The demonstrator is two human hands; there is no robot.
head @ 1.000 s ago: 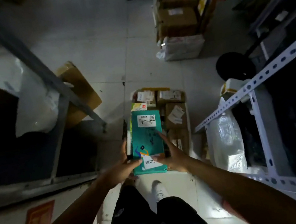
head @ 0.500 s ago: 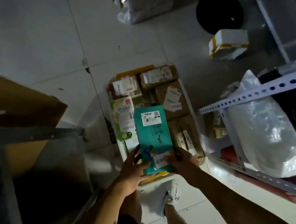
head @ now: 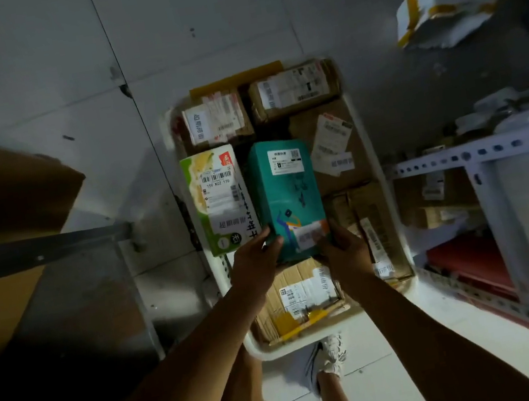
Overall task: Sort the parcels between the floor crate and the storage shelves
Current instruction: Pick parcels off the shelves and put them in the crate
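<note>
Parcel in teal wrap [head: 285,197] sits at the centre of my view, lying lengthwise over the white floor crate [head: 375,162], white label at its 12 o'clock end. Left hand [head: 255,264] grips its near left corner, thumb curled over the top face. Right hand [head: 344,252] grips the near right corner, fingers wrapped round the edge beside a blurred orange-and-white sticker. I cannot tell whether the parcel rests on the load beneath or is carried just clear of it.

Crate contents: green-and-white carton [head: 219,200] just beside the teal parcel at 9 o'clock, barcode label on top; two taped brown boxes [head: 216,121] and [head: 294,90] at 12 o'clock; large flat brown box [head: 334,147] at 3 o'clock with a loose white label; corrugated box [head: 301,302] with yellow tape at 6 o'clock, partly under my wrists.

Storage shelves [head: 477,154], grey perforated steel, stand at 3 o'clock of the crate, holding white bags and small boxes. White taped parcel [head: 443,5] lies on the floor tiles at 1 o'clock. Brown cardboard [head: 2,193] leans at 9 o'clock. Sneaker [head: 327,356] shows at 6 o'clock.
</note>
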